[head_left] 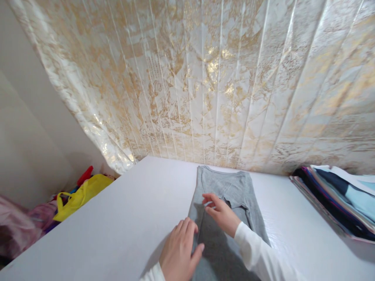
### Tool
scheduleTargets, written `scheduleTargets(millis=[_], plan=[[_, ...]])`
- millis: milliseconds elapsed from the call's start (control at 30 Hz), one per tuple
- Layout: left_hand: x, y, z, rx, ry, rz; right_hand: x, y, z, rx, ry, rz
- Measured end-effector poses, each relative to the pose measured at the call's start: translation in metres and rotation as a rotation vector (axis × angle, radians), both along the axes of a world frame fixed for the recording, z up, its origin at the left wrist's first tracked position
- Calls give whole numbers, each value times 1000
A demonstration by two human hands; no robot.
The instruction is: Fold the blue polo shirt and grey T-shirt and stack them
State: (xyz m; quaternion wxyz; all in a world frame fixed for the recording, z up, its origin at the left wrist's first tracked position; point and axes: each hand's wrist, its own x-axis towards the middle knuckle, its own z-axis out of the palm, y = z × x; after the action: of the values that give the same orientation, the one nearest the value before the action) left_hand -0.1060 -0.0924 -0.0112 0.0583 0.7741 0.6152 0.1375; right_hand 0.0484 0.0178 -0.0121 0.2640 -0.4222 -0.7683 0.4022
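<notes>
A grey knit garment [225, 244], likely a top with its sides folded in, lies lengthwise on the white table [140, 207]. Its neckline end points to the far edge, and the near end runs out of view at the bottom. My left hand [181, 248] is at the garment's left edge, thumb apart from the fingers, with nothing in it. Over the upper middle of the garment is my right hand [221, 212], fingers loosely bent and apart, holding nothing. Whether either hand touches the cloth is hard to tell. A dark gap shows between the folded layers beside my right hand.
A stack of folded clothes [336, 199] stands on the table at the right. Past the table's left edge lie a yellow bag or cloth [84, 197] and pink fabric [38, 218]. A gold-and-white patterned curtain [187, 78] hangs behind the far edge.
</notes>
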Motion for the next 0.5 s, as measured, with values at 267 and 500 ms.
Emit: scheduleTargets(millis=[267,500], plan=[[17,72,16,-117,82,155,18,-43,-3,-961,920,-344],[-10,85,25,-188,28,173,8,-35,-4,-1087,1011,-348]])
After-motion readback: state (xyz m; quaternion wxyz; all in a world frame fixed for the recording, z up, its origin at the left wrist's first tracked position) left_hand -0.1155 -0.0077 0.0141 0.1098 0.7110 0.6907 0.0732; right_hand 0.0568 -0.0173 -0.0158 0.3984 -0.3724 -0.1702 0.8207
